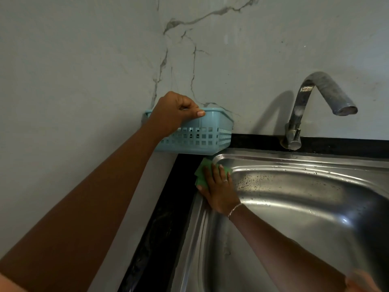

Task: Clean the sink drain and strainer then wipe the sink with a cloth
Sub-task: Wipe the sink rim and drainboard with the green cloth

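Observation:
A stainless steel sink (294,163) fills the lower right, its basin beaded with water drops. My right hand (219,186) presses a folded green cloth (203,171) flat against the sink's far left corner rim, fingers straight. My left hand (176,112) grips the rim of a light blue perforated basket (202,138), which is held above the black counter in the corner. The drain and strainer are out of view.
A curved metal tap (305,106) stands behind the sink on the black counter strip (336,145). Marble-patterned grey walls (84,70) close in at the back and left. The black counter edge (160,228) runs along the sink's left side.

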`<state>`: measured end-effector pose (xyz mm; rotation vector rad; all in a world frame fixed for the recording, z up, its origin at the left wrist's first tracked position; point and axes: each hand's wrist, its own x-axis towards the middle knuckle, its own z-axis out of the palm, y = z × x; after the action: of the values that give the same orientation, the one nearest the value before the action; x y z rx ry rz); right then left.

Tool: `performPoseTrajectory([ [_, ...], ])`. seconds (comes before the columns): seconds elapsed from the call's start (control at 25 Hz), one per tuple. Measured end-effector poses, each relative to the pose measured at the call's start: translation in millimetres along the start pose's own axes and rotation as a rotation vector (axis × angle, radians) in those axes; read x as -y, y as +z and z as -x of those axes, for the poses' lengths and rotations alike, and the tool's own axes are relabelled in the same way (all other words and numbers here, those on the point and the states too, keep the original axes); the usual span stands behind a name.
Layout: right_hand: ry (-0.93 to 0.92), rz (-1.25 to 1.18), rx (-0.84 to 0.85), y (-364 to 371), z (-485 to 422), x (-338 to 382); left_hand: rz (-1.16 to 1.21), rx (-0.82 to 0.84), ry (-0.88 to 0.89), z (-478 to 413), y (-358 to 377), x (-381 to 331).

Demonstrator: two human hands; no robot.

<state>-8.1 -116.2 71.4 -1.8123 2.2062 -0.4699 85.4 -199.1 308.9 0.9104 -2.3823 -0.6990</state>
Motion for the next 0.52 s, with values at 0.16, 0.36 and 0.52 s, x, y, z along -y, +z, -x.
performPoseTrajectory([
  [0.16,0.099,0.038,0.009,-13,-46,-4,0.005,-0.007,0.022,0,2,4],
  [0.36,0.160,0.078,0.055,-9,-49,0,-0.002,-0.016,0.040,6,5,4],
  [0.52,0.105,0.046,0.079,-5,-15,13,-0.024,0.002,0.064,10,4,2],
])
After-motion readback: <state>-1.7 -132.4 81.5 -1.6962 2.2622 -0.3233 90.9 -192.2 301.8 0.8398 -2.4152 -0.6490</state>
